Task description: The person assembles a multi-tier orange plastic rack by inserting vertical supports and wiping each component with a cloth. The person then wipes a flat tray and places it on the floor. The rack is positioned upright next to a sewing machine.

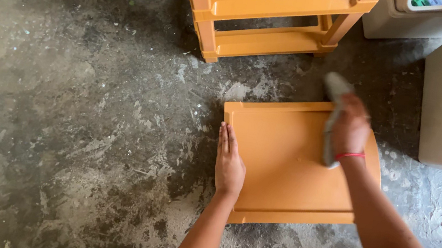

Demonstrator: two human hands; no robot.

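Concrete floor (60,119); blurred cloth (331,108) in right hand (350,130).

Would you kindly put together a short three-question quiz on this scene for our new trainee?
1. True or false: the left hand lies flat against the left edge of the orange panel.
2. What does the right hand hold? A) a grey cloth B) a hammer C) a paintbrush
3. Fill in: beyond the panel stands an orange ____ on the concrete floor.

Key
1. True.
2. A, the grey cloth, pressed on the panel's right side.
3. Shelf rack.
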